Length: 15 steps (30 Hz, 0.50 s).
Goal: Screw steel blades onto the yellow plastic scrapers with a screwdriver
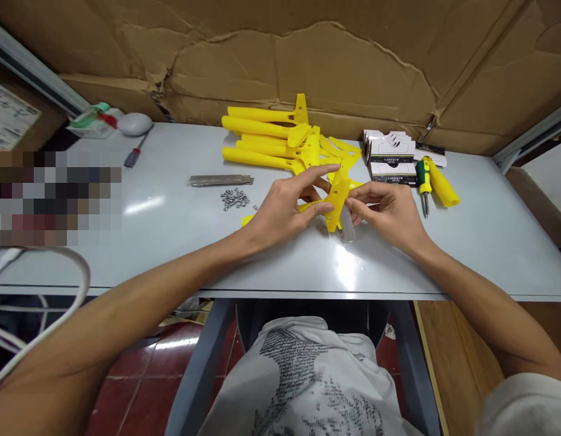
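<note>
The left hand (pixel 280 209) clamps a flat, tapered yellow plastic piece (pixel 337 195) above the glossy grey tabletop (pixel 498 242), between its front and back edges. The right hand (pixel 394 212), fingertips drawn together, meets its right side near a thin greyish strip (pixel 348 227); its exact grip cannot be told.

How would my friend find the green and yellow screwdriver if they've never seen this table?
Start at the pale table, just beyond the person's right hand. To the right of the stacked cards, a screwdriver lies beside a plain yellow handle. Only the screwdriver has a dark green and yellow grip, with a metal shaft pointing toward the near edge.
</note>
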Tool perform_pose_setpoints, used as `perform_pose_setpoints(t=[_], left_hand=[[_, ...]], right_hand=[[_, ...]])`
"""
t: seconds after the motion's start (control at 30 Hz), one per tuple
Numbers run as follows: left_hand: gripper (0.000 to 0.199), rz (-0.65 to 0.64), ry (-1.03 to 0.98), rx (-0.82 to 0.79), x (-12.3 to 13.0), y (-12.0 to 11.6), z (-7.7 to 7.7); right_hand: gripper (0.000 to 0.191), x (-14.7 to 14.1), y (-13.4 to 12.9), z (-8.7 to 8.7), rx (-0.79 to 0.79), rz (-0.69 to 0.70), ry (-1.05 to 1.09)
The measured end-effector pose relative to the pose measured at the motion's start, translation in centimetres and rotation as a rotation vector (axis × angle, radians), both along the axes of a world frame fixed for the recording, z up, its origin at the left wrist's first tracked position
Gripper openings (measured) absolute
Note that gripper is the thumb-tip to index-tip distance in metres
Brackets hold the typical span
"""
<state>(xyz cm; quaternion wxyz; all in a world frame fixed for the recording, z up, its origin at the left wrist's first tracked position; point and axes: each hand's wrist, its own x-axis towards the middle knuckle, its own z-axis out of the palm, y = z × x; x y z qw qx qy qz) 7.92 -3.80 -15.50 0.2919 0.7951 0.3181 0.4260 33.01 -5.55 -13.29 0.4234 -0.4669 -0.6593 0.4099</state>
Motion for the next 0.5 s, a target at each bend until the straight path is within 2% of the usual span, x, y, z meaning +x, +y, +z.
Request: perform_pose_setpoints(t=[0.23, 0.43, 0.5], left_hand=[[0.039, 0.058, -0.003, -0.022, 0.2, -0.2, -0.1], [0.032, 0.075, -0.007, -0.043, -0.1, -0.2, 0.2], [0.031, 0.098, 0.032, -0.019, -0.1, 0.0, 0.0]], right_hand=[[0.013, -0.6, -1.0, -0.5, 0.186, -0.119, -0.161], [0.013, -0.2, -1.3, 0.1, 0.290, -0.005, -0.242], [0.018, 0.0, -1.2, 0.2, 0.310, -0.017, -0.264]])
